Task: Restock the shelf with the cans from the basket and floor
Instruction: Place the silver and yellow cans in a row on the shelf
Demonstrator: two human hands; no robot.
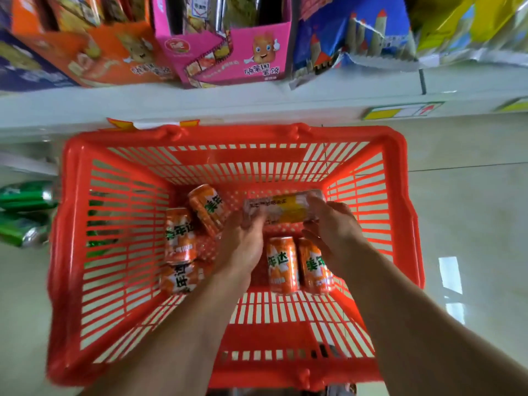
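A red plastic basket [85,252] stands on the floor in front of the shelf. Several orange cans [180,235] lie on its bottom, some left of my arms and two [283,264] between them. Both hands reach into the basket and hold one silver and yellow can [285,208] sideways above the others. My left hand [243,244] grips its left end, and my right hand [334,227] grips its right end. Green cans [25,195] lie on the floor to the left of the basket.
The white shelf edge [257,101] runs across just beyond the basket, with a yellow price tag [400,111]. On the shelf stand orange [94,52] and pink [228,52] snack boxes and blue [354,38] and yellow bags. Pale tiled floor lies to the right.
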